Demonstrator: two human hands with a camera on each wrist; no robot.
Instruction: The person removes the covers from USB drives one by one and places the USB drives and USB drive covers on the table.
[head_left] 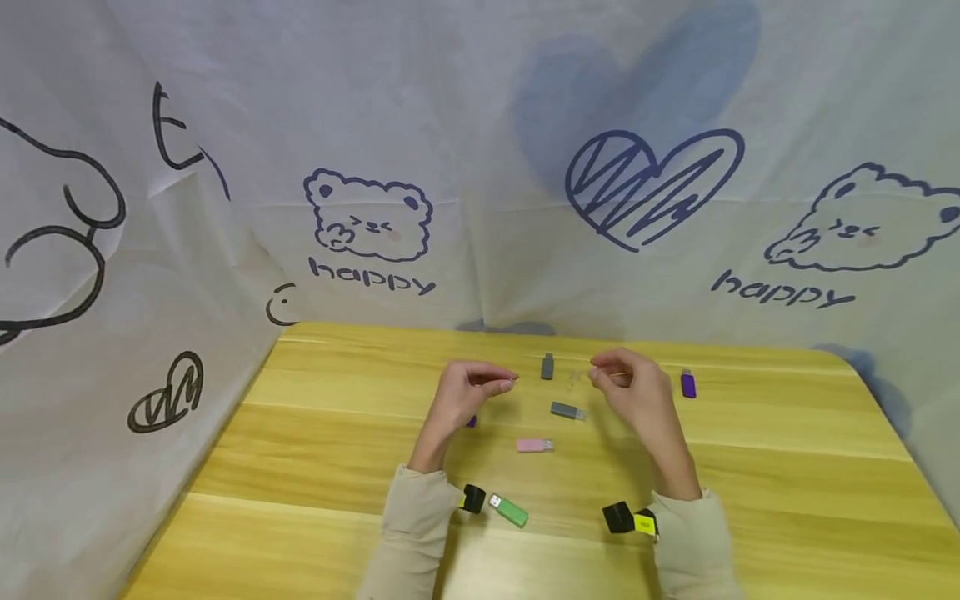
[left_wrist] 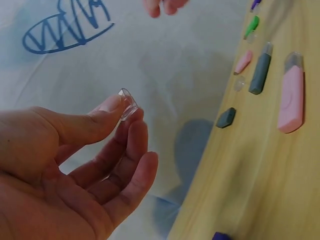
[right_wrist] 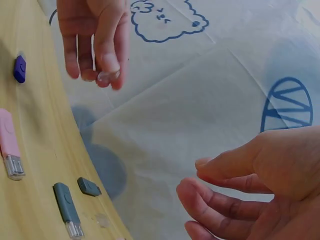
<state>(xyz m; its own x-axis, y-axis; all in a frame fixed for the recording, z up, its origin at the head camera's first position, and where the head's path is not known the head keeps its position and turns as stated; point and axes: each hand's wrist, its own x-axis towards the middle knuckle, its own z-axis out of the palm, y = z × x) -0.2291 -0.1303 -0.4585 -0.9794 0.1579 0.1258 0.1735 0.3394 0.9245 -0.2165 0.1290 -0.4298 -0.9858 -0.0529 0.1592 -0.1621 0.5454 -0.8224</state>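
Between thumb and fingertips, my left hand (head_left: 463,393) pinches a small clear plastic cap (left_wrist: 128,105) above the table. My right hand (head_left: 633,390) hovers to its right, fingers loosely bent; the right wrist view shows nothing between thumb and forefinger. Beneath and between the hands lie two grey USB sticks, one near the back (head_left: 547,367) and one closer (head_left: 567,411). A pink USB stick (head_left: 534,446) lies nearer me, its plug end facing right. Another clear cap (right_wrist: 102,220) rests beside the grey sticks.
A green USB stick (head_left: 510,511) lies near the left sleeve. One purple stick (head_left: 688,383) is right of the right hand; another (right_wrist: 20,69) lies by the left hand. Past the right hand are a second pink stick (left_wrist: 243,62) and green stick (left_wrist: 252,26). A printed curtain (head_left: 495,250) borders the table.
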